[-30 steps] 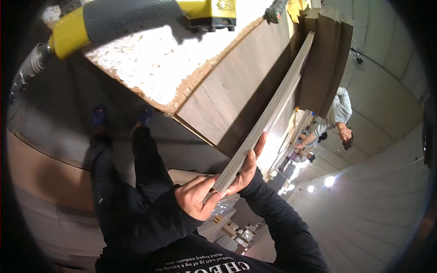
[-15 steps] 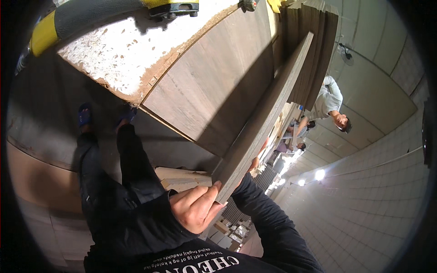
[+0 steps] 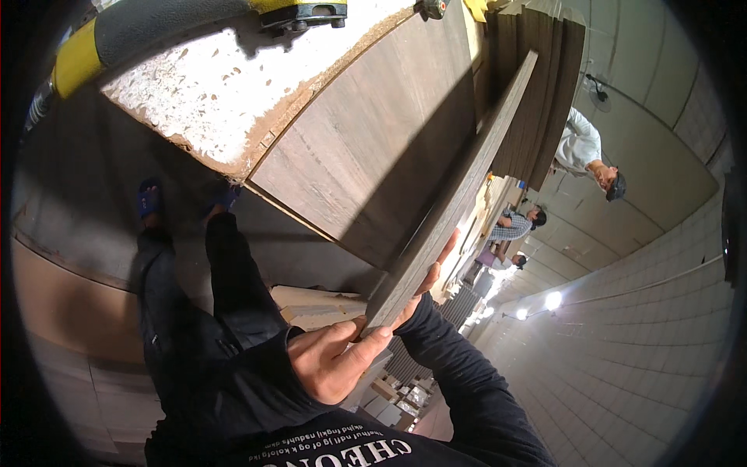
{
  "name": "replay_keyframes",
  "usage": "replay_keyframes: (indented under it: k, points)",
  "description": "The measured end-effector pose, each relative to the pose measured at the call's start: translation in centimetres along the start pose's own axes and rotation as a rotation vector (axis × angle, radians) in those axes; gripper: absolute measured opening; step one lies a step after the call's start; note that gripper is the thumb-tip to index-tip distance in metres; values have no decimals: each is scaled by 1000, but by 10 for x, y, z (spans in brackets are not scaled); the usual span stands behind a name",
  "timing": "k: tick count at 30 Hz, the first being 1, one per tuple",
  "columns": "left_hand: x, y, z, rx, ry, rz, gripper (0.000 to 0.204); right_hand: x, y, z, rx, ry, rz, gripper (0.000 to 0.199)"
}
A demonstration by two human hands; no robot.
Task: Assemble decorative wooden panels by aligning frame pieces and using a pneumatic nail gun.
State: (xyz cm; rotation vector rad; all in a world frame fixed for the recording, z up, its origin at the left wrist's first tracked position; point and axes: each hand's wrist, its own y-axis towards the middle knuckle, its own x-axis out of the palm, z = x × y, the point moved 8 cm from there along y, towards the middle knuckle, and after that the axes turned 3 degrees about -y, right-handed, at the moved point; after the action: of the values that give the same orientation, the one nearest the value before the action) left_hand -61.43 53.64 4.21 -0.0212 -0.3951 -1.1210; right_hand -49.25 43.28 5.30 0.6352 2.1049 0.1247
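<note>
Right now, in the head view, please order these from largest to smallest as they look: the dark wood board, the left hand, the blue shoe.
1. Dark wood board
2. Left hand, near the camera, so its look may mislead
3. Blue shoe

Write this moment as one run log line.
left hand: grips near end of long dark wood-grain board | right hand: supports its far side | board: tilted up

2 hands, 1 held board, 3 other ppl, 2 blue shoes.
</note>
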Motion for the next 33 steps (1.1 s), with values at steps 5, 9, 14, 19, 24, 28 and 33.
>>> replay_keyframes:
  k: [5,9,14,19,24,28,33]
  points:
    - [3,-1,-1,28,12,2,25,-2,-5,6,43,-67,-110,108]
    - [-2,-1,-3,-21,3,114,30,2,2,2,-6,-35,-53,112]
    - [-28,-5,-21,-187,117,252,33,21,18,2,78,-170,-187,105]
    - [10,-25,-75,-515,272,-93,26,32,-22,36,172,-398,-437,95]
    - [-90,81,45,85,1045,232,30,32,-9,27,229,-393,-458,98]
    - [-141,157,51,-22,1441,170,60,30,-5,20,221,-399,-464,98]
    - [-153,177,-2,-197,1359,37,64,31,-4,19,234,-403,-482,100]
